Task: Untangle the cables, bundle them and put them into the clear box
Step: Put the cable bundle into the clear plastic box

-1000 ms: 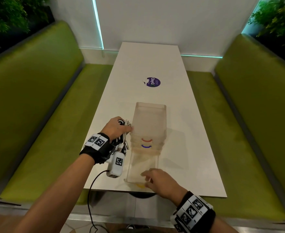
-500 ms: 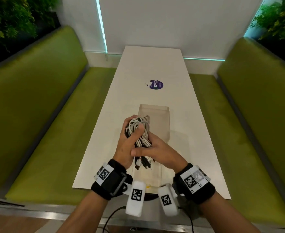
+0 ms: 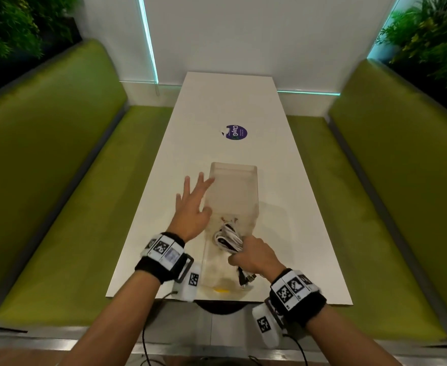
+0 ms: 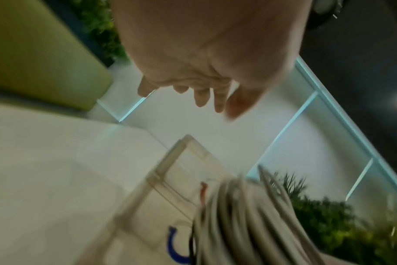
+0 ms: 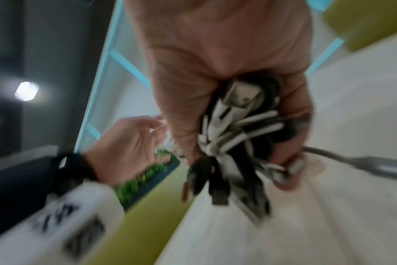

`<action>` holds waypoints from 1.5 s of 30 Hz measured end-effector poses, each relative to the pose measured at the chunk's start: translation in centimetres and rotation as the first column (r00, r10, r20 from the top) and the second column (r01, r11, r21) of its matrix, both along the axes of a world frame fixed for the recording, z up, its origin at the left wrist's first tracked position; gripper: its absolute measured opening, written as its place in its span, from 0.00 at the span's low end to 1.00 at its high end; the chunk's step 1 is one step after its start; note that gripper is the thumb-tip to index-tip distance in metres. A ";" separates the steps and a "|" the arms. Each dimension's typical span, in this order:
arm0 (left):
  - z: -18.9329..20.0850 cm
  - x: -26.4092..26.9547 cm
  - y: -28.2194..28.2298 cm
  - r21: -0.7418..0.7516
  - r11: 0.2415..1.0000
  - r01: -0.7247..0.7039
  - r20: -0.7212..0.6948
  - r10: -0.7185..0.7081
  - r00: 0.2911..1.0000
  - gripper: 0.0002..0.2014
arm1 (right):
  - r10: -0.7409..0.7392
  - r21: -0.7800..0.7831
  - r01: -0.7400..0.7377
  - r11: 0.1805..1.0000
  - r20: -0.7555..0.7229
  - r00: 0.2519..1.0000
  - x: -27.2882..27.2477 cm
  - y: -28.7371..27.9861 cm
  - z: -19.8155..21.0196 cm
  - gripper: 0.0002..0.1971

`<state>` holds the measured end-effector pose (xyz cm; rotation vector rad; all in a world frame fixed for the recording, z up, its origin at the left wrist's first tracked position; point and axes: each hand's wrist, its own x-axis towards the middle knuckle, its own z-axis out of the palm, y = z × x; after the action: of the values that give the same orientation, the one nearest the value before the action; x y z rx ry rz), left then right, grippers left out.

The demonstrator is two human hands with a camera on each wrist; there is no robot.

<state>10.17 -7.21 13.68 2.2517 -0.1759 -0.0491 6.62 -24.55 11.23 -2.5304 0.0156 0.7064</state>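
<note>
fingers [image 3: 239, 256] of right hand [image 3: 254, 257] curled tight round cable bundle [image 3: 227, 237], just above near end of clear box [image 3: 233, 186] on tabletop [image 3: 164, 220]. left hand [image 3: 193, 207] spread, holding nothing, beside box's left wall. step in hand, by judgement: putting bundle in. next: lowering into box, loose plugs tucked inside rim, then letting go.

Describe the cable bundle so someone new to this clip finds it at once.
On the long white table between the green benches lies a clear box. At its near end the right hand grips the cable bundle: the scene's only coil, white and black loops, plugs dangling below the fist.
</note>
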 end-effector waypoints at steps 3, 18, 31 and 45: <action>-0.7 1.8 0.2 0.426 0.869 0.252 -0.125 -0.219 0.968 0.44 | 0.186 -0.310 -0.177 0.934 0.000 0.983 0.0 0.9 -1.1 0.10; -0.8 1.9 -0.6 0.370 0.908 0.196 -0.126 -0.160 0.979 0.30 | 0.214 -0.500 -0.223 0.837 -0.077 0.974 3.2 5.0 -4.6 0.15; -0.5 2.1 -0.7 0.378 0.905 0.197 -0.166 -0.144 0.976 0.29 | -0.357 -0.106 0.387 0.916 0.223 0.907 -0.2 6.2 -8.2 0.51; -0.3 2.2 -1.0 0.386 0.906 0.171 -0.170 -0.112 0.979 0.29 | 0.251 -0.577 -0.066 0.814 0.247 0.936 -1.7 3.5 -6.3 0.40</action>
<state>12.39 -8.20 13.38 2.6277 -0.2721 -0.3550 4.93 -21.09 4.96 -3.2273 -0.1202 0.3810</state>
